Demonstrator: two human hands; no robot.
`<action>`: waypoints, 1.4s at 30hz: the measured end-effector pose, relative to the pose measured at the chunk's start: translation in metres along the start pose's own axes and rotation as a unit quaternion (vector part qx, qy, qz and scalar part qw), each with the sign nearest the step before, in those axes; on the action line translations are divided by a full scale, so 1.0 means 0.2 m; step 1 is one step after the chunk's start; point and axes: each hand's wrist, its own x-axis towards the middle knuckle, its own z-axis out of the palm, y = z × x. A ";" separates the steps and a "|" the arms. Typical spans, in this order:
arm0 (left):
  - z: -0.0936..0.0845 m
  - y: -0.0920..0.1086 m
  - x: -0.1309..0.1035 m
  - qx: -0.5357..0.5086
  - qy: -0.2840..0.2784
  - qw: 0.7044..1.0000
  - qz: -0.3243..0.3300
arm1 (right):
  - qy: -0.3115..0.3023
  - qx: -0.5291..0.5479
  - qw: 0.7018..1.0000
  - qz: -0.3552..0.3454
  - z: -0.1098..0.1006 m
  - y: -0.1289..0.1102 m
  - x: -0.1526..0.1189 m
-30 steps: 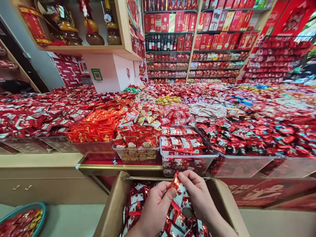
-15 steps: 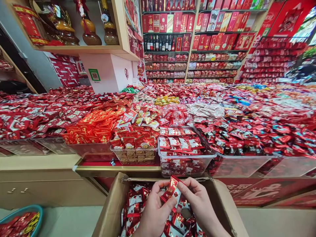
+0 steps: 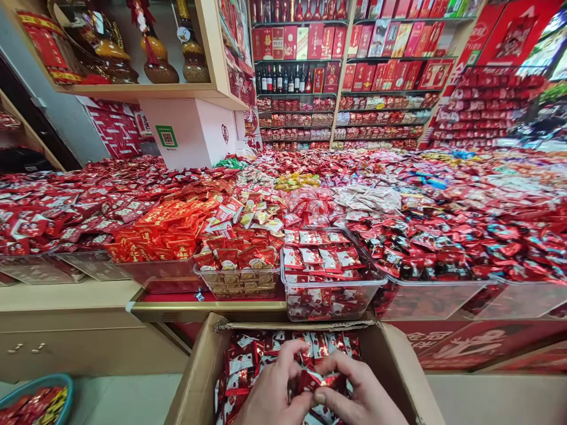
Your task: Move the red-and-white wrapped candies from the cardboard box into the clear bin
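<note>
One shiny red foil packet [image 3: 311,381] sits between the two hands, low over the load in the carton and towards its near side. The right hand [image 3: 358,392] appears to pinch the packet's right end between thumb and bent forefinger, which would steady so small and slippery a thing. The left hand [image 3: 277,389] curves about the other end with fingers bent; whether they press on it I cannot tell. Holding it from both sides probably lets it be turned easily. Its foil looks creased and glossy, with a pale patch near the middle; most of its print is hidden by fingers.

Around it, many red-and-white foil packets [image 3: 239,361] lie at angles inside the open brown cardboard carton [image 3: 198,375], whose walls presumably keep them from spilling. Just beyond the carton's far edge stands a clear plastic bin [image 3: 332,295] of similar packets, its front ones laid in rows, perhaps for tidy display. Left of that is a smaller clear tub [image 3: 239,283] of red-and-gold packets.
</note>
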 end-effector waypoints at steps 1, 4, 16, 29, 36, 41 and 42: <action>0.01 0.01 0.00 0.007 -0.008 1.000 0.005 | -0.008 -0.028 1.000 0.001 -0.01 -0.01 -0.01; -0.01 0.07 0.00 0.045 -0.043 0.997 0.046 | -0.044 -0.091 0.994 -0.028 -0.07 -0.08 -0.04; -0.51 0.46 0.42 0.304 0.105 0.925 0.202 | 0.126 -0.062 0.981 -0.135 -0.61 -0.37 0.45; -0.49 0.39 0.57 0.344 0.075 0.925 0.145 | -0.064 -0.085 0.989 -0.099 -0.55 -0.27 0.58; -0.49 0.40 0.59 0.375 0.071 0.916 0.120 | -0.102 -0.060 0.990 -0.073 -0.58 -0.24 0.59; -0.49 0.41 0.59 0.376 0.067 0.917 0.115 | -0.102 -0.067 0.990 -0.065 -0.58 -0.22 0.60; -0.49 0.41 0.60 0.373 0.064 0.918 0.116 | -0.098 -0.070 0.991 -0.063 -0.58 -0.22 0.59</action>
